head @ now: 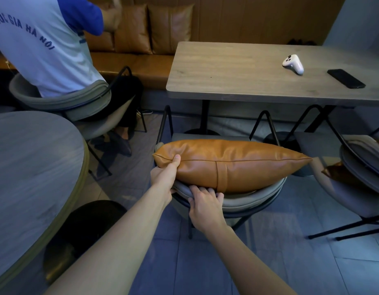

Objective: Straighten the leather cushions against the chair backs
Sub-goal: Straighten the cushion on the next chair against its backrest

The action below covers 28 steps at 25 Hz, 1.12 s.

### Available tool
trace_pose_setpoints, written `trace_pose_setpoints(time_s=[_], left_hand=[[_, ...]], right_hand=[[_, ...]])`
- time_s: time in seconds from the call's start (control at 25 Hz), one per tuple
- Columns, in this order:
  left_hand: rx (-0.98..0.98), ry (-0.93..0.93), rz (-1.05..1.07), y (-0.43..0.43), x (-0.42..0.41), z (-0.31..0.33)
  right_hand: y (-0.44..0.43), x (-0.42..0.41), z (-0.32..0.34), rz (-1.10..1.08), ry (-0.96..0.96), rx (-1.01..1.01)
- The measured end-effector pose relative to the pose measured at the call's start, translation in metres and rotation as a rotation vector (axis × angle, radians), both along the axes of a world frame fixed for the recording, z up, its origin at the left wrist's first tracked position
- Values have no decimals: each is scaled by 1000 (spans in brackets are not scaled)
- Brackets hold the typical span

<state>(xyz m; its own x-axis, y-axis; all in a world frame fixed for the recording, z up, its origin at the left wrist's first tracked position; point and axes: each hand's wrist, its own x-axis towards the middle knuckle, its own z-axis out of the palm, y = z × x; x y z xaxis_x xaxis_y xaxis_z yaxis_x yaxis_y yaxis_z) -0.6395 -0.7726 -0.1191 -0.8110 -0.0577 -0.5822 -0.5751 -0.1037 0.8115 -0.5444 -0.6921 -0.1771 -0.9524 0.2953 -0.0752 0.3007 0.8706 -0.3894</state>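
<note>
A tan leather cushion (231, 162) rests on its edge on top of the curved grey back of the chair (248, 201) in front of me. My left hand (166, 173) pinches the cushion's left corner at the seam. My right hand (203, 203) grips the top rim of the chair back just below the cushion, fingers curled over it. A second tan cushion (337, 173) shows partly in the grey chair (363, 158) at the right, mostly hidden by that chair's back.
A rectangular wooden table (237, 77) stands beyond the chair, carrying a white game controller (293, 63) and a black phone (346, 78). A round table (31, 158) is at my left. A seated person (44, 45) occupies the chair at upper left. More tan cushions (154, 28) line a bench.
</note>
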Motion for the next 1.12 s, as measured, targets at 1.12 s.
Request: trace_pose_setpoints(time_s=[1.12], left_hand=[[-77,6,-117,2,-26,4]], right_hand=[[8,-30,-7,104,-10,182]])
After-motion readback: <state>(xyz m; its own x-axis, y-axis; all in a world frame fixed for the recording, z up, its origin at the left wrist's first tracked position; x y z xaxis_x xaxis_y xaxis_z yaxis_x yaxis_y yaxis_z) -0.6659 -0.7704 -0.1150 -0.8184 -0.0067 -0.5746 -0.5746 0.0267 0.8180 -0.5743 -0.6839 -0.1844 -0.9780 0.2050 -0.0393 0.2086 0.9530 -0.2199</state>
